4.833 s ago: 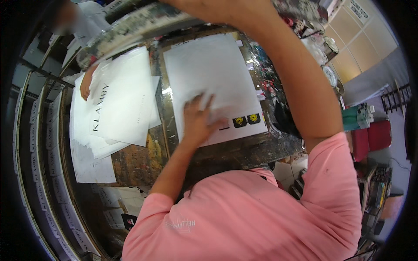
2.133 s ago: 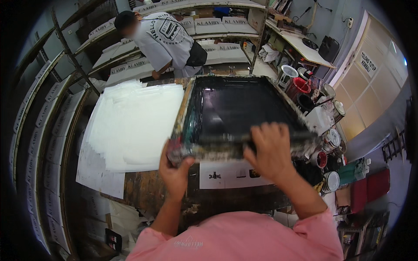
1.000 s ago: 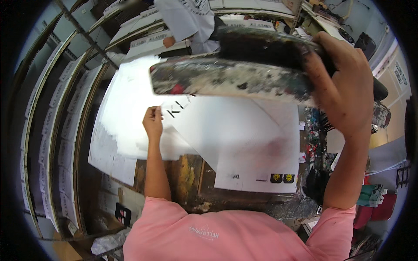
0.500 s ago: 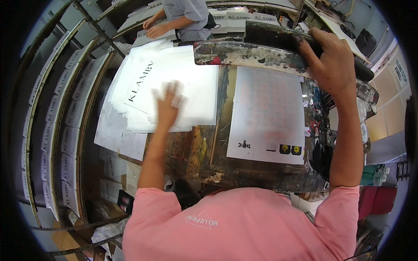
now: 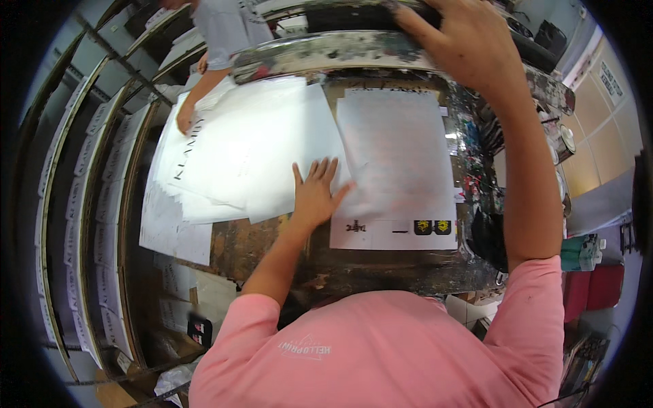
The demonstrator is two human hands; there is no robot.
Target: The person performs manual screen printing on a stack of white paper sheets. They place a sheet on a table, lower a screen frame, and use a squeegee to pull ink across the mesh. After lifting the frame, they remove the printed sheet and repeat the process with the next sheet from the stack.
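My left hand (image 5: 316,194) is open, fingers spread and palm down, on the right edge of a spread stack of white sheets (image 5: 252,146). Its thumb reaches toward a white sheet (image 5: 394,156) lying on the dark, stained printing table (image 5: 299,251). That sheet has dark and yellow marks along its near edge and a faint reddish tint. At the far side, my right hand (image 5: 469,51) grips a raised, paint-smeared screen printing frame (image 5: 326,56) by a dark bar (image 5: 360,17) along it; some of its fingertips are cut off by the picture's edge.
Racks (image 5: 112,224) of printed sheets stand on the left. A co-worker's hand (image 5: 185,117) touches the stack's far left side. Cans (image 5: 561,139) stand at the right of the table, and a red chair (image 5: 602,289) is beyond.
My left hand has moved right and nearer, from over the stack to its right edge. The frame, in my right hand, appears farther left and higher. The co-worker now reaches onto the stack.
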